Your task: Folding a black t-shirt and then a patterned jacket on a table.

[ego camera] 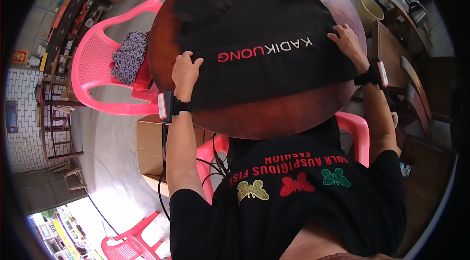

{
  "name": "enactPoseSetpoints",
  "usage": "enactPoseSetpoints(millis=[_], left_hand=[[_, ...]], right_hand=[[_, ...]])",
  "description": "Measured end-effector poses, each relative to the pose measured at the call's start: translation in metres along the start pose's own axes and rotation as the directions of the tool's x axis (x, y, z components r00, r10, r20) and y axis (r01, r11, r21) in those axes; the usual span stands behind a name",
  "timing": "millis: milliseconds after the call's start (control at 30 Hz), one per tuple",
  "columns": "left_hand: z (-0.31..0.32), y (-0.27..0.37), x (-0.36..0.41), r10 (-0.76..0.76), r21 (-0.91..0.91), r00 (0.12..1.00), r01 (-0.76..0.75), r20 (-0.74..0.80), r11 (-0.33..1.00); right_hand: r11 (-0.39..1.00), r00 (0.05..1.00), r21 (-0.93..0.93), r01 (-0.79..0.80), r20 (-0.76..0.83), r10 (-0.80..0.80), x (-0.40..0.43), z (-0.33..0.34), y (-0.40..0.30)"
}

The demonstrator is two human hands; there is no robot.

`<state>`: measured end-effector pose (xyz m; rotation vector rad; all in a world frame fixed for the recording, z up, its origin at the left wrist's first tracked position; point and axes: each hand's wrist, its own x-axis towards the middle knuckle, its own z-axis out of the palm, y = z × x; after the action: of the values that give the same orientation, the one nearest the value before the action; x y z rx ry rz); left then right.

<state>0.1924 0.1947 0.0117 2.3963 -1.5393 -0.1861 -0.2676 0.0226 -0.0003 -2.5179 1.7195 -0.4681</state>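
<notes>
A black garment, apparently a T-shirt, lies spread over the round wooden table. White and red lettering runs across it upside down, and a small red tag sits near its far edge. A crease or fold line crosses the cloth just beyond the lettering. At the left side of the cloth, my left hand touches the edge, thumb on the fabric. My right hand touches the opposite edge, fingertips on the cloth. Whether either hand pinches the fabric is not clear.
A pink plastic chair with a patterned cloth on it stands left of the table. Below it is a cardboard box, with black cables nearby. A bucket and wooden furniture stand to the right.
</notes>
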Motion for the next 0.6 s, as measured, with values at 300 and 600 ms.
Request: enactPoseSetpoints(millis=[300,600], left_hand=[[-0.003,-0.034,0.027,-0.097,-0.486,0.993,0.056,-0.060,0.872],[0.043,-0.003,0.045,-0.059,0.150,0.903,0.135,-0.426,0.979]], right_hand=[[0.979,0.986,0.204,-0.024,-0.155,0.056,0.026,0.016,0.005],[0.989,0.955,-0.063,-0.135,-0.275,0.113,0.058,0.050,-0.018]])
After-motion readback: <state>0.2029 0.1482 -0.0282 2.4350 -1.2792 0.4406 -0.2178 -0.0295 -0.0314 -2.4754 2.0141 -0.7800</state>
